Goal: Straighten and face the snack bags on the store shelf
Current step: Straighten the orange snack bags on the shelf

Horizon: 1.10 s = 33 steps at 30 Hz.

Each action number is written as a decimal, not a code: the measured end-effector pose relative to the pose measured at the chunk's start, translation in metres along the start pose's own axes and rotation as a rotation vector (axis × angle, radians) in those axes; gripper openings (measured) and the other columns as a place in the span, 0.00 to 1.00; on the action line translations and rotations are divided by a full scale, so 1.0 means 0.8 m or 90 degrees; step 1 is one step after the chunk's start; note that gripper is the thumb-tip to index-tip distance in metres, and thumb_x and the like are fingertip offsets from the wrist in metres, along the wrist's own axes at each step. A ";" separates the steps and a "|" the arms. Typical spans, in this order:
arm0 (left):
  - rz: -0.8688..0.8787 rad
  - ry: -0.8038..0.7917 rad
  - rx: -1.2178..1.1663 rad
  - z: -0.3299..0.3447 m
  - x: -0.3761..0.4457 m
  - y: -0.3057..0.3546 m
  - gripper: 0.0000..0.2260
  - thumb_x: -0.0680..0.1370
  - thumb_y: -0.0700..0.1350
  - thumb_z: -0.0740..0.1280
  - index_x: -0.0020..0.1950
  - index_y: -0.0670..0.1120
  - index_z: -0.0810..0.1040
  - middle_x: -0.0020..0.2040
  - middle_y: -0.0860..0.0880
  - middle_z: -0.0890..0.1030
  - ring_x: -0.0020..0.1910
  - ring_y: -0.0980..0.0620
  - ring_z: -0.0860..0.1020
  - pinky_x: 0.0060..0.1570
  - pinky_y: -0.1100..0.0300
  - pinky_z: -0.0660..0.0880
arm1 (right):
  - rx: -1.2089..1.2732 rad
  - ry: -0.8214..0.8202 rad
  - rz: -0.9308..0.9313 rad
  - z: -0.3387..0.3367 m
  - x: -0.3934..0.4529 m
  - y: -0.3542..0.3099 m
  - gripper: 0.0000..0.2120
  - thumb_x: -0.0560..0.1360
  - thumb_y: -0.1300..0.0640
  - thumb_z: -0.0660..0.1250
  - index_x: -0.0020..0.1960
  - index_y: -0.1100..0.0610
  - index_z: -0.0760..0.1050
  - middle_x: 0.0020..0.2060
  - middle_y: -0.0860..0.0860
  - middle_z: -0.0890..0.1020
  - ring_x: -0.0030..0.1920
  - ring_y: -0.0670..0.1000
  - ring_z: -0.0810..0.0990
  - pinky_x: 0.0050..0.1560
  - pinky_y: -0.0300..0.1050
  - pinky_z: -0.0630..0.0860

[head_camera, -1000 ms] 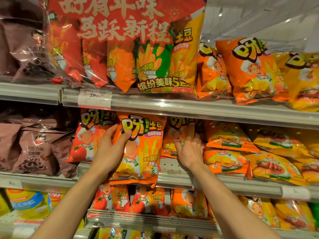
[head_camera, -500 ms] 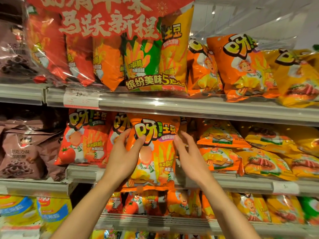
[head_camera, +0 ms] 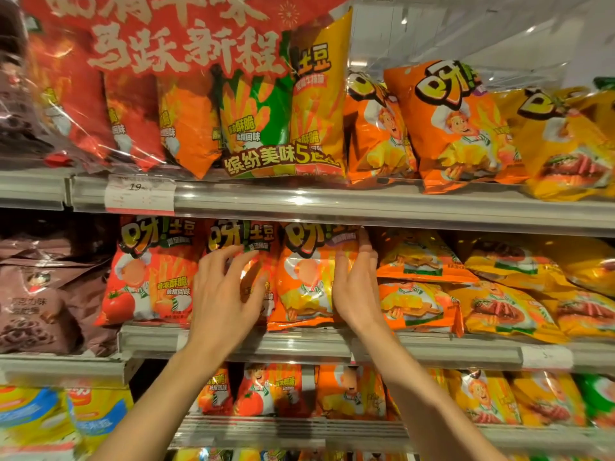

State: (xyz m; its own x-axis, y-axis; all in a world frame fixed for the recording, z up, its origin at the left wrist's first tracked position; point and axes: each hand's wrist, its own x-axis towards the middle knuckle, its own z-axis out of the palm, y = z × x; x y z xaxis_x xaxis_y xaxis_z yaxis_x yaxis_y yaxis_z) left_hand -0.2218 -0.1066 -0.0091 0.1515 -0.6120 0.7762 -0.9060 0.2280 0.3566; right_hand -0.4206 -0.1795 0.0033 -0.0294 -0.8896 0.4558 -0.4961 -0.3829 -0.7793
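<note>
An orange snack bag (head_camera: 306,277) stands upright on the middle shelf (head_camera: 299,341), facing forward. My right hand (head_camera: 354,284) lies flat along its right edge, fingers straight and pointing up. My left hand (head_camera: 223,294) is spread over the red-orange bag (head_camera: 244,241) to its left, fingertips touching that bag's front. Another red tomato bag (head_camera: 149,274) stands upright further left. To the right, orange bags (head_camera: 416,307) and yellow bags (head_camera: 506,311) lie flat in stacks.
The upper shelf (head_camera: 332,207) carries a large multi-pack (head_camera: 266,128) and tilted orange bags (head_camera: 459,128). Brown bags (head_camera: 43,294) fill the left bay. A lower shelf holds more orange and yellow bags (head_camera: 349,394). A price tag (head_camera: 138,194) hangs on the upper rail.
The orange bag went from held out in front of the shelf to standing upright on it. My left hand slid onto the neighbouring bag; my right hand moved to the orange bag's right edge.
</note>
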 end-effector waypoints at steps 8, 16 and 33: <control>-0.001 -0.096 0.117 0.021 -0.017 -0.034 0.29 0.78 0.63 0.60 0.74 0.49 0.72 0.79 0.41 0.60 0.80 0.41 0.54 0.74 0.39 0.57 | -0.271 -0.034 -0.273 0.006 -0.041 0.008 0.33 0.82 0.35 0.51 0.81 0.49 0.50 0.80 0.57 0.50 0.80 0.54 0.42 0.78 0.59 0.47; 0.009 -0.099 0.128 0.025 -0.018 -0.039 0.29 0.77 0.62 0.60 0.75 0.49 0.71 0.80 0.40 0.59 0.80 0.40 0.52 0.73 0.38 0.58 | -0.458 -0.021 -0.266 0.021 -0.036 0.017 0.38 0.79 0.29 0.49 0.79 0.54 0.56 0.77 0.58 0.62 0.79 0.59 0.54 0.78 0.63 0.47; -0.130 -0.116 -0.256 -0.013 -0.055 0.008 0.16 0.80 0.53 0.68 0.67 0.55 0.75 0.57 0.60 0.79 0.54 0.62 0.78 0.53 0.62 0.74 | -0.017 -0.052 -0.017 -0.049 -0.112 0.006 0.21 0.77 0.41 0.66 0.69 0.40 0.68 0.53 0.39 0.79 0.50 0.40 0.79 0.51 0.42 0.78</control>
State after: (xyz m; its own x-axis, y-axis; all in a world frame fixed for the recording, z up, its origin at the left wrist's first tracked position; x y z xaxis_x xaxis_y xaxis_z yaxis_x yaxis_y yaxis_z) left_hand -0.2298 -0.0705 -0.0352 0.2062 -0.7895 0.5781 -0.6350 0.3415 0.6929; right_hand -0.4543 -0.0922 -0.0242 0.0546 -0.8966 0.4394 -0.5189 -0.4014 -0.7547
